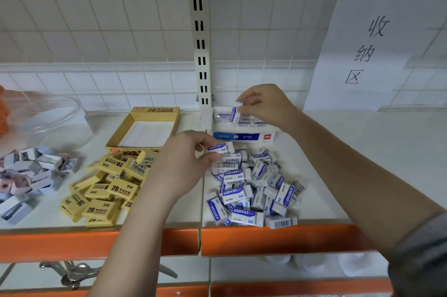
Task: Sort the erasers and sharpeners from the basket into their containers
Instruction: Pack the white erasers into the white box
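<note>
Both hands pinch 1 white eraser each: right hand (263,105) over the blue box (243,137), left hand (191,163) above the loose pile (254,190). Best to seat each eraser (235,112) flat beside its row.

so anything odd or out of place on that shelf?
Nothing damaged. The yellow box sits empty while its yellow 2B erasers lie loose in front. The blue-and-white erasers are also heaped, only a few stacked in the white box. Left hand and right hand each hold one.
</note>
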